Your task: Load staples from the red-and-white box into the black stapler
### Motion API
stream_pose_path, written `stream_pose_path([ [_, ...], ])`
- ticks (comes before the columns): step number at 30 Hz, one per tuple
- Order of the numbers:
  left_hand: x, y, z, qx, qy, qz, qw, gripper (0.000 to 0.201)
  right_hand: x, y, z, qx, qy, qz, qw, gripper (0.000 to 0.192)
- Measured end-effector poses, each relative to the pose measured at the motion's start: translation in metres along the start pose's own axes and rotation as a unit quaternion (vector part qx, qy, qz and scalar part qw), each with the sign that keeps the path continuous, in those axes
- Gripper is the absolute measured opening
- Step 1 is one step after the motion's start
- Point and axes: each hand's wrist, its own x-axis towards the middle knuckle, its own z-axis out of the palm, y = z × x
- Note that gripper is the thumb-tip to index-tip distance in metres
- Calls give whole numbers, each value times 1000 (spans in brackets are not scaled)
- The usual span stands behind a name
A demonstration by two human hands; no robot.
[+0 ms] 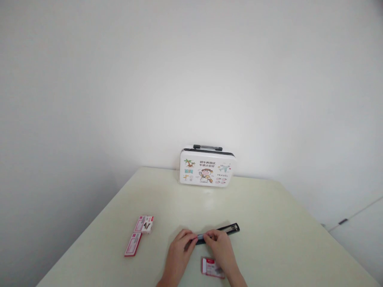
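Note:
A long black stapler (229,229) lies on the pale table (269,223), reaching away to the right. My left hand (179,251) and my right hand (220,247) both pinch its near end, fingertips meeting over a small grey part. A small red and white box (209,266) sits just under my right wrist, partly hidden by it.
An opened red and white staple box (145,224) and a flat one (133,244) lie to the left. A small white case (207,167) with cartoon prints and a black handle stands at the table's far edge against the wall.

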Motion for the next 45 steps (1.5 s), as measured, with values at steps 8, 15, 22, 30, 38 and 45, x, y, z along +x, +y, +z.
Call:
stream_pose_path([
  [8,-2,1,-2,-23,4,-7,1000,25,-2,-16,4,39,50,-1,998,22],
  [15,1,-2,-1,-36,-6,-6,999,30,4,-6,10,93,42,25,994,30],
  [22,1,-4,0,-21,-15,-4,1000,26,5,2,23,86,38,49,994,30],
  [30,0,-8,0,63,-7,-16,998,24,-12,-16,10,31,54,11,998,29],
  [38,2,-9,-1,108,-10,-27,994,26,-40,16,-17,24,-4,-13,1000,49],
  [45,-30,1,7,114,-39,-34,992,23,-75,83,-47,-53,-122,15,991,70],
])
